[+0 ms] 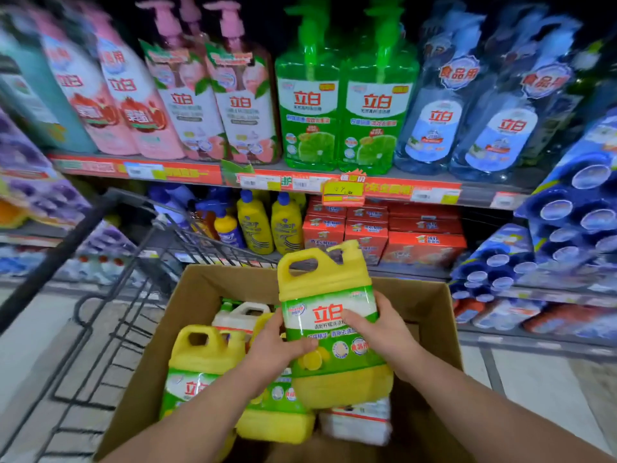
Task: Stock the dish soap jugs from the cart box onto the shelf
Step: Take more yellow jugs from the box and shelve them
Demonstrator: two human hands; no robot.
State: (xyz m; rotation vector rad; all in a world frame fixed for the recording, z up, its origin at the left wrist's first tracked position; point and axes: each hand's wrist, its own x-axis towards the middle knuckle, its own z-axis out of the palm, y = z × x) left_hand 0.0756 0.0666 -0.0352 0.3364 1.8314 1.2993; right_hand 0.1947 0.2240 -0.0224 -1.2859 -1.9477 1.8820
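A yellow dish soap jug (325,282) with a green and white label is held upright above the cardboard box (213,285). My left hand (275,345) grips its left side and my right hand (380,332) grips its right side across the label. Inside the box stand another yellow jug (200,359), a white jug (245,315) behind it and more jugs partly hidden under my arms. The box sits in a black wire cart (133,269). The shelf (300,183) with red price strips runs ahead, above the box.
Pump bottles, pink (187,95), green (344,105) and blue (467,115), fill the upper shelf. Below it stand small yellow bottles (267,225) and red cartons (384,235). Blue and purple packs hang at both sides. Light floor tiles show around the cart.
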